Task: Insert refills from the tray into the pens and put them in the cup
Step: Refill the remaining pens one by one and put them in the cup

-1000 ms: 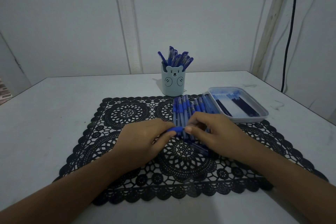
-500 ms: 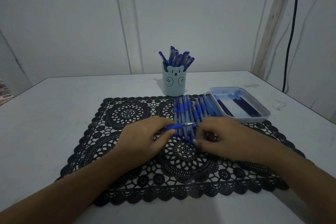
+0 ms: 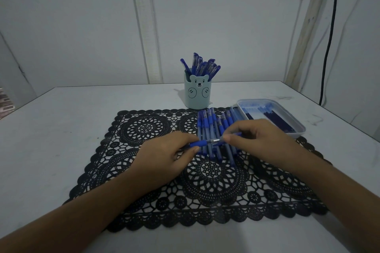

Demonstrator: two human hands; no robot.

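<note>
While both hands meet over lace mat (image 3: 144,129) mid-worktop, I see left hand (image 3: 164,158) fingers curled round blue pen (image 3: 202,142), right hand (image 3: 257,139) pinching its metal tip. Loose pens (image 3: 211,123) lie beneath, toward mat's far edge. Tray (image 3: 300,131) of refills (image 3: 277,122) sits near worktop's right edge; bear cup (image 3: 197,94), pens inside, just beyond mat's far edge.

Both bare forearms reach in from the near edge of the desk (image 3: 61,129), the left from its near-left corner and the right from its near-right corner, converging toward the middle. The left grip (image 3: 164,158), knuckles up, holds 1 pen (image 3: 198,143) between thumb and curled fingers. The right grip (image 3: 259,139) faces it, fingers curled, thumb and forefinger pinched at that pen's metal tip.
</note>
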